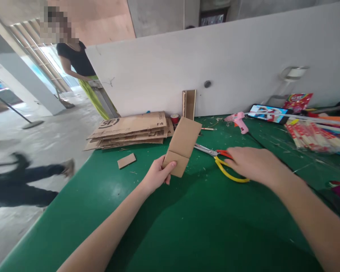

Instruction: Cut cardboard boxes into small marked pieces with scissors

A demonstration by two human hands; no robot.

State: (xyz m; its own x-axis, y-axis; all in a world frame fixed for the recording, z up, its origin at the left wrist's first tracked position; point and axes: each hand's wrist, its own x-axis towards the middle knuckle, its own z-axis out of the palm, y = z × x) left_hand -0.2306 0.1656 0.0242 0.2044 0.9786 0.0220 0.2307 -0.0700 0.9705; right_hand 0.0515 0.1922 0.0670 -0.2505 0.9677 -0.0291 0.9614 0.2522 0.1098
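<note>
My left hand (160, 172) pinches a strip of brown cardboard (184, 139) near its lower end, thumb on the front face. A crease runs across the strip just above my thumb. My right hand (248, 162) is at the red handle of a pair of scissors (229, 175), its fingertips closed about that handle. The other handle is yellow and lies free of the fingers. The blades point left, and their tips go behind the cardboard strip. Slight blur and the back of the hand hide part of the right grip.
Flattened cardboard boxes (130, 130) are stacked at the back left, near a small cardboard piece (127, 161). Against the white board (158, 75) stands folded cardboard (189, 104). A pink glue gun (240, 122), phone (269, 113) and packets (311, 134) lie right. Two people are leftward.
</note>
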